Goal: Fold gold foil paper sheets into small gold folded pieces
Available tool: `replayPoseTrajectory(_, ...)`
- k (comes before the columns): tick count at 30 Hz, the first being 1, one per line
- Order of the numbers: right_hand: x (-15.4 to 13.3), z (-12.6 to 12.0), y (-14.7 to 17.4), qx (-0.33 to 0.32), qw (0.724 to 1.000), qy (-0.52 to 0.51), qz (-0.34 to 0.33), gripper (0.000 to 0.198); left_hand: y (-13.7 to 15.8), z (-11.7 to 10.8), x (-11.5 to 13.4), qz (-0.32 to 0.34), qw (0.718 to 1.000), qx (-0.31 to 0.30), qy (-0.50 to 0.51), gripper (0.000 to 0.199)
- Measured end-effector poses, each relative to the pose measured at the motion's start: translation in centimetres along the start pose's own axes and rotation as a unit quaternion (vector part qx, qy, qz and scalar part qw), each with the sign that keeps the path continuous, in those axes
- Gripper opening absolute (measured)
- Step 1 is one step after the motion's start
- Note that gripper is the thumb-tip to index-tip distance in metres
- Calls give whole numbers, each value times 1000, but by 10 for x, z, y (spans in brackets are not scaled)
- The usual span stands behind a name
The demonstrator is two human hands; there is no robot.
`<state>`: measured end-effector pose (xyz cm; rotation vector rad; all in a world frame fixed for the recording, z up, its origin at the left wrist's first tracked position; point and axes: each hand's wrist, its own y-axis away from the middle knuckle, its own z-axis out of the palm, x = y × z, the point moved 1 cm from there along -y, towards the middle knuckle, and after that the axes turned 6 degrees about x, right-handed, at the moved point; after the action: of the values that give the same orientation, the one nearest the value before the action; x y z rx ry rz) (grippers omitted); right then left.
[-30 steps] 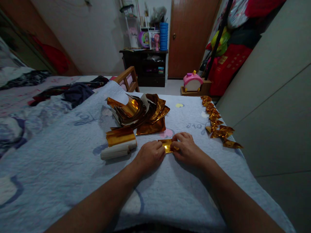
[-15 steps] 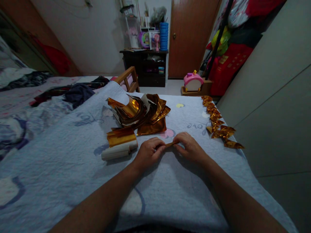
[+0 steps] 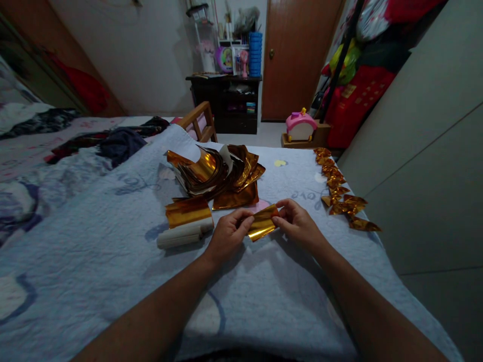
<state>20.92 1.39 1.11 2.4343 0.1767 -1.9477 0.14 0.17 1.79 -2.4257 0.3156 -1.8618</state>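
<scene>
Nearest, on the near side of the fanned gold sheaf (image 3: 206, 173) and a little to its right: a small gold foil sheet (image 3: 261, 224), tilted, with a broad shiny face showing. Pinched at its left end between thumb and fingers of the left hand (image 3: 227, 236), at its right end likewise by the right hand (image 3: 297, 221). Impossible to tell whether or not in contact with the quilt (image 3: 151, 291). Best to keep both pinches light and level, draw the foil just taut, and match the edges before pressing any crease. Better to slide a thumb slowly along a fold than to squeeze, with such thin foil probably quick to wrinkle.

Farther on, just before the sheaf's left part: a pale roll (image 3: 181, 237), with a curled gold sheet (image 3: 188, 213) behind. Well to the right of the sheaf: a row of folded gold pieces (image 3: 335, 183). Far beyond the sheaf: a dark cabinet (image 3: 226, 108).

Compared with half a second ago: foil turned from a narrow, nearly edge-on strip to a wide face; sheaf, roll and row unmoved.
</scene>
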Motion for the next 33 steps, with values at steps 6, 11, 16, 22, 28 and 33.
replayPoseTrajectory(6,-3,-1,-1,41,999,6,2,20,-3,0,-1,-26,999,6,27,19)
replayPoseTrajectory(11,-6,-1,0,77,996,-1,-37,19,-3,1,-4,-50,999,-6,18,14)
replayPoseTrajectory(16,-7,-2,2,102,992,25,-66,15,-4,1,-4,-26,999,10,-20,10)
replayPoseTrajectory(22,-15,-2,3,126,977,96,-143,9,-3,1,-2,-11,1000,17,-20,10)
replayPoseTrajectory(28,-16,-1,4,128,977,90,-144,9,-3,1,-2,-17,1000,22,-15,10)
replayPoseTrajectory(33,-17,0,5,142,975,97,-143,8,-3,1,-2,-27,999,36,2,11)
